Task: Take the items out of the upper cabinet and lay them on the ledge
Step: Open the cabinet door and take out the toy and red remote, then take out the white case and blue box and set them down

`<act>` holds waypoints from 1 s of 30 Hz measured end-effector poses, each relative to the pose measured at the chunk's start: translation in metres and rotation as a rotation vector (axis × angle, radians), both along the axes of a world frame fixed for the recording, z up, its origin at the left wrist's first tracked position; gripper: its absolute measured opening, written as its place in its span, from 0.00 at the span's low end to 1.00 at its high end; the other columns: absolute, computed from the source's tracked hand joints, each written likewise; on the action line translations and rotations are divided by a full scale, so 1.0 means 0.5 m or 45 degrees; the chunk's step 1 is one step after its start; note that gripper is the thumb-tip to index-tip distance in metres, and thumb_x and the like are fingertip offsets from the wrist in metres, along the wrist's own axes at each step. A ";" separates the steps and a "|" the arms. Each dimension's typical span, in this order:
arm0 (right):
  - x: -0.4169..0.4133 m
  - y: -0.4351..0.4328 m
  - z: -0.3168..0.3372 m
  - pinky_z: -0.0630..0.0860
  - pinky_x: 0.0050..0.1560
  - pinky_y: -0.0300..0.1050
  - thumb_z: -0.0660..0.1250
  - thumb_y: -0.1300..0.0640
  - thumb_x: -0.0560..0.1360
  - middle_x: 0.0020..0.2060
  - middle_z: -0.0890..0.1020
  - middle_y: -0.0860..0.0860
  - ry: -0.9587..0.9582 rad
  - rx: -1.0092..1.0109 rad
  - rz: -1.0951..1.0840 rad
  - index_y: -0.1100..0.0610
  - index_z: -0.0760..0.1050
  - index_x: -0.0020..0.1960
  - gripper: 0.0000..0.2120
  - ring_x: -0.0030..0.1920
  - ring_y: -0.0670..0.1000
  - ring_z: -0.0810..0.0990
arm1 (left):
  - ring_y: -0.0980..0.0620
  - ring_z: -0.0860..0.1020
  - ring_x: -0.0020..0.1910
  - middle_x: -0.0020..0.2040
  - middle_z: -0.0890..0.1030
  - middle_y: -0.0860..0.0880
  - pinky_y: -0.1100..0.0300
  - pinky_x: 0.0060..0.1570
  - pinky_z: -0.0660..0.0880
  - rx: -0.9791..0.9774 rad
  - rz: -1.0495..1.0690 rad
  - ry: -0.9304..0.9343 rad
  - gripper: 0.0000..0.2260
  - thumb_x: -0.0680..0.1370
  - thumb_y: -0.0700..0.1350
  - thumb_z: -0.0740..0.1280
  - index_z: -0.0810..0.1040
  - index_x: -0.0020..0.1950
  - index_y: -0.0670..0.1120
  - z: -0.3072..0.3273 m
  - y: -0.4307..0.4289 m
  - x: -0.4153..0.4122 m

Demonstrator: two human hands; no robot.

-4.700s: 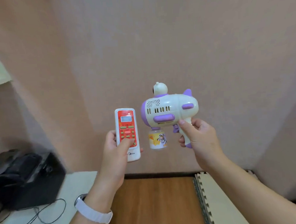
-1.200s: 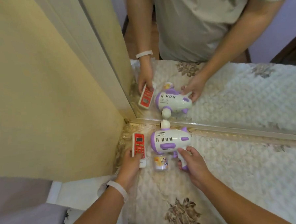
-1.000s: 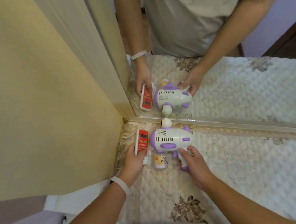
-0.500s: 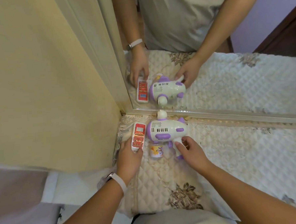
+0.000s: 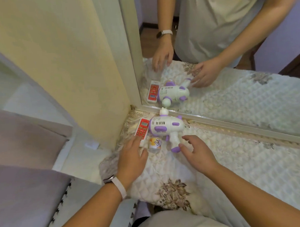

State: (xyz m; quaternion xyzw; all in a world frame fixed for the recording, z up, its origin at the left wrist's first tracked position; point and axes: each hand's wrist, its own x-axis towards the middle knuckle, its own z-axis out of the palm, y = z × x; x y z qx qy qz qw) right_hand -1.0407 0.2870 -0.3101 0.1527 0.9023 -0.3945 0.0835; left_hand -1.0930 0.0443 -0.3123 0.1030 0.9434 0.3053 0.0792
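A red and white remote control (image 5: 142,129) lies flat on the quilted ledge (image 5: 235,161), in the corner by the yellow wall. Right beside it lies a white and purple toy bubble gun (image 5: 165,128) with a small bottle (image 5: 155,144) under its barrel. My left hand (image 5: 130,159) hovers just below the remote, fingers spread, one fingertip near its lower end. My right hand (image 5: 198,154) is open just right of the gun's handle, holding nothing.
A mirror (image 5: 231,91) stands along the back of the ledge and reflects both items, the hands and a person's torso. A yellow wall panel (image 5: 65,65) closes the left side. The ledge's quilted cover stretches far to the right.
Both hands have let go: the remote and the bubble gun now lie on the ledge and the hands have drawn back a little with fingers spread.
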 end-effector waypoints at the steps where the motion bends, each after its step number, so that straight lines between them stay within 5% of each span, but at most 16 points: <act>1: 0.004 0.004 0.012 0.72 0.59 0.47 0.64 0.45 0.78 0.63 0.76 0.47 0.046 0.060 0.082 0.53 0.73 0.67 0.21 0.62 0.49 0.74 | 0.46 0.71 0.66 0.68 0.73 0.47 0.52 0.66 0.68 -0.039 0.000 0.013 0.23 0.75 0.48 0.65 0.71 0.70 0.46 0.010 0.002 0.016; 6: 0.026 0.028 0.078 0.72 0.57 0.49 0.56 0.38 0.74 0.59 0.79 0.50 0.274 0.300 0.459 0.54 0.76 0.63 0.27 0.59 0.54 0.75 | 0.44 0.72 0.66 0.68 0.74 0.47 0.46 0.64 0.70 -0.278 -0.012 0.151 0.24 0.74 0.55 0.59 0.73 0.68 0.48 0.076 0.022 0.102; 17: 0.070 0.010 0.186 0.74 0.56 0.53 0.59 0.40 0.75 0.60 0.80 0.53 0.663 0.571 1.149 0.53 0.77 0.61 0.23 0.60 0.56 0.77 | 0.44 0.71 0.67 0.68 0.75 0.47 0.45 0.66 0.66 -0.468 0.257 0.275 0.23 0.78 0.58 0.55 0.73 0.69 0.49 0.182 0.035 0.334; 30: 0.235 -0.271 0.294 0.71 0.61 0.53 0.57 0.41 0.77 0.62 0.78 0.52 0.959 0.540 1.755 0.52 0.75 0.64 0.23 0.63 0.56 0.74 | 0.45 0.73 0.64 0.64 0.77 0.49 0.46 0.63 0.70 -0.639 0.785 0.346 0.20 0.78 0.54 0.58 0.75 0.66 0.49 0.293 -0.147 0.693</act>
